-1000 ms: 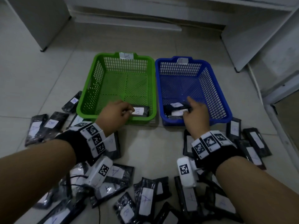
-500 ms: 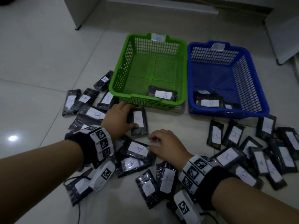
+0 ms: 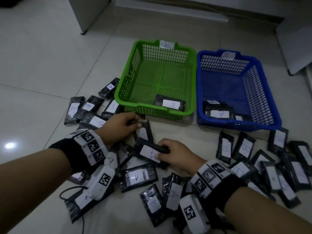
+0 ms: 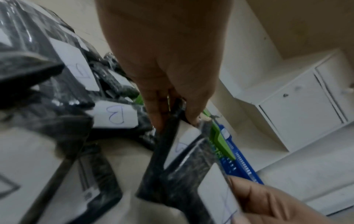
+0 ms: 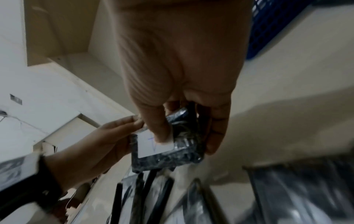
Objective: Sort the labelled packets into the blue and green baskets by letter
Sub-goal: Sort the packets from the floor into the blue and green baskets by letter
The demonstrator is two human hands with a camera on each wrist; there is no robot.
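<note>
A green basket point(image 3: 120, 92) tagged B holds one B packet point(image 3: 170, 104). To its right a blue basket point(image 3: 275, 115) holds A packets point(image 3: 219, 114). Many black packets with white letter labels lie on the floor in front. My left hand point(image 3: 135, 123) pinches the top edge of a B packet point(image 3: 143, 134) just before the green basket; the left wrist view shows that hand point(image 4: 172, 119) and packet point(image 4: 180, 147) tilted up. My right hand point(image 3: 162, 152) grips an A packet point(image 3: 148, 153), lifted off the pile; the right wrist view shows my thumb on its label point(image 5: 153, 145).
Loose packets spread left of the green basket point(image 3: 89, 107), below my hands point(image 3: 138, 178) and right of them point(image 3: 276, 162). White cabinets point(image 3: 87, 12) stand at the back, another cabinet point(image 3: 297, 39) at the right. A cable point(image 3: 70, 191) trails on the tiles.
Both hands left the baskets, came down to the floor pile, and each took hold of a packet. The left now tilts its B packet up; the right has raised its A packet.
</note>
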